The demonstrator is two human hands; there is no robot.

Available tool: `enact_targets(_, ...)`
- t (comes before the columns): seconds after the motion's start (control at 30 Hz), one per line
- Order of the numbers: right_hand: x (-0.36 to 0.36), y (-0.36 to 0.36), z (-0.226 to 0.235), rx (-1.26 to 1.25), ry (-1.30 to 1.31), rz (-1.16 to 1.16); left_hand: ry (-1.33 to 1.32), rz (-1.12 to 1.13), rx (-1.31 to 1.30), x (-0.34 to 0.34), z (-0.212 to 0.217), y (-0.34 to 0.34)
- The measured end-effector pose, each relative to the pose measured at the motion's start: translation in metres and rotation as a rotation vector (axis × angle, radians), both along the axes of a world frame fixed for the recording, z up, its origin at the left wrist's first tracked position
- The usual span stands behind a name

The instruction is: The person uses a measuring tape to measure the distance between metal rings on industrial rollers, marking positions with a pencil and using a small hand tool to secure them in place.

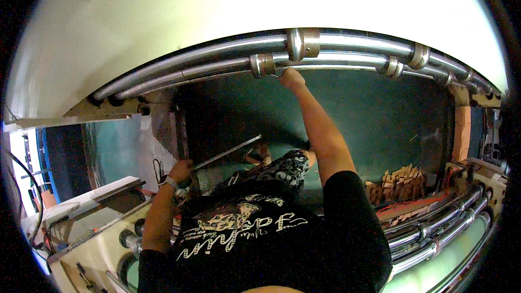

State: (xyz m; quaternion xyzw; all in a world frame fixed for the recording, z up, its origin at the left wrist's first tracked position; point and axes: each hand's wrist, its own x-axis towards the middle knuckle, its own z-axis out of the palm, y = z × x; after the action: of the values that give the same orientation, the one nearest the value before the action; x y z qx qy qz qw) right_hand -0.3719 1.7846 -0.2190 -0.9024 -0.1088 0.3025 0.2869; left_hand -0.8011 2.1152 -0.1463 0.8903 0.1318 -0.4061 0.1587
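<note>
My right hand (292,78) is raised to the shafts in front of me, its fingers closed just below a metal collar (263,65) on the lower steel shaft (217,70). A small thin bit shows at the fingertips, too small to name. Low on the left, my left hand (182,171) is closed round one end of a long, pale ruler-like strip (228,151). The strip slants up to the right, its far end free above the dark green floor. An upper steel shaft (239,45) with a wider collar (295,44) runs above the lower one.
A big white machine cover (260,0) spans the far side above the shafts. Behind me on the right stand more steel shafts (461,214), a pile of brown cardboard scraps (401,183) and red cables (415,202). A pale machine frame (87,241) flanks the left.
</note>
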Motion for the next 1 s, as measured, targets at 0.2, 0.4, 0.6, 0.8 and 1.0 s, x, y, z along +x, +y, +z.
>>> enact_targets(0.2, -0.029, 0.045, -0.081, -0.307, -0.011, 0.410, -0.108, -0.009, -0.037, -0.019, -0.028, 0.020)
enact_targets(0.4, -0.079, 0.087, -0.012, 1.098, 0.701, -1.139, -0.159, 0.210, 0.022, -0.028, -0.016, 0.034)
enact_targets(0.6, -0.071, 0.103, -0.033, 1.559, 0.648, -1.017, -0.286, 0.113, -0.083, -0.115, -0.026, 0.066)
enact_targets(0.8, -0.068, 0.107, -0.081, 1.500, 0.377, -1.083, -0.054, 0.296, -0.012, -0.085, 0.049, 0.041)
enact_targets(1.0, -0.062, 0.094, -0.082, 1.578, 0.426, -1.242, -0.144, 0.156, 0.056, -0.044, 0.068, 0.040)
